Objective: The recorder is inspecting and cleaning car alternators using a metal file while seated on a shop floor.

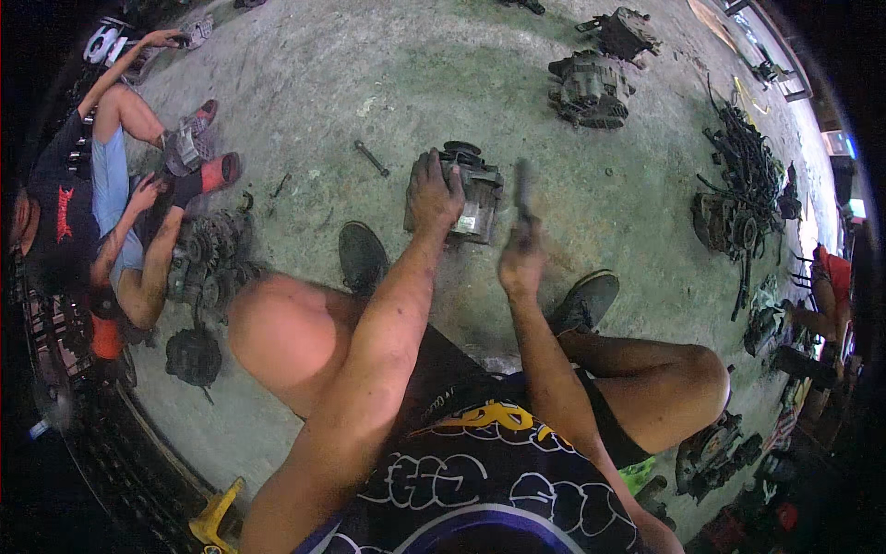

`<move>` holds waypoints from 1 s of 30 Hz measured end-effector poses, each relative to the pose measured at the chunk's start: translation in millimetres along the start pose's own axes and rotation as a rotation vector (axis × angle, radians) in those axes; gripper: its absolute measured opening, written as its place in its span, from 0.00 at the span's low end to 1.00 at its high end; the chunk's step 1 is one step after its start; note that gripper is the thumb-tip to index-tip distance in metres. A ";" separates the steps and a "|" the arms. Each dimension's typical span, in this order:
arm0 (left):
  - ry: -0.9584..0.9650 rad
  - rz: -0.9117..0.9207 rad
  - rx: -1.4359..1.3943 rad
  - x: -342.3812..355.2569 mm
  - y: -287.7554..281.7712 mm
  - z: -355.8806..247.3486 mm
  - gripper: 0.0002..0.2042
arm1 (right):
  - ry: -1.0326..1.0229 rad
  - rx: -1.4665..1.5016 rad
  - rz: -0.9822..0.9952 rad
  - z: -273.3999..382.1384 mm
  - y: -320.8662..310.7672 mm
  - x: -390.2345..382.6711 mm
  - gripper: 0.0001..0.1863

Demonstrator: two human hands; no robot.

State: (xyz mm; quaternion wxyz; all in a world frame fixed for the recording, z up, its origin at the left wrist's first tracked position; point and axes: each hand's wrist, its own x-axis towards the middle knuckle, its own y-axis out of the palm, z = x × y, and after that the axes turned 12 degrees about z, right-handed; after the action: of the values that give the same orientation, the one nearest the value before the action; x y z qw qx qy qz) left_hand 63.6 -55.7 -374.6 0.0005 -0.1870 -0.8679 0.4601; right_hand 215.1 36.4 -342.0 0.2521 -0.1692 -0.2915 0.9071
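On the floor between my feet stands a grey metal alternator (pixel 479 205) with a dark grooved pulley on its far end and a pale label on its near side. My left hand (pixel 434 192) is closed over its left side, steadying it. Just to the right, my right hand (pixel 522 265) grips a dark, long hand tool (pixel 523 189) that points away from me. Motion smears the tool, so its exact kind cannot be made out. A gap separates it from the alternator. A long bolt (pixel 372 158) lies on the concrete beyond my left shoe.
Another alternator (pixel 591 90) sits at the far right, with a dark machine part (pixel 628 34) behind it. A heap of black wiring (pixel 746 166) lies farther right. At left, a seated co-worker (pixel 76 189) handles a metal part (pixel 185 150) beside greasy engine parts (pixel 210 242).
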 end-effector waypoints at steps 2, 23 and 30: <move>0.027 0.014 -0.009 0.0 6.6 -6.0 0.31 | -0.013 0.025 0.089 -12.0 11.3 30.7 0.20; 0.071 -0.046 -0.016 2.3 14.1 3.8 0.25 | -0.296 -0.252 -0.282 -25.8 39.1 29.6 0.19; 0.047 -0.060 0.012 3.5 4.3 20.1 0.25 | 0.112 -0.034 0.093 34.2 -28.1 49.8 0.24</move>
State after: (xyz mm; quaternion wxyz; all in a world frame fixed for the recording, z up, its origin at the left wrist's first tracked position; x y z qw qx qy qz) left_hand 58.2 -68.4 -390.3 0.0358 -0.1718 -0.8702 0.4604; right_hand 169.1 68.7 -306.3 0.2226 -0.2373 -0.2840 0.9019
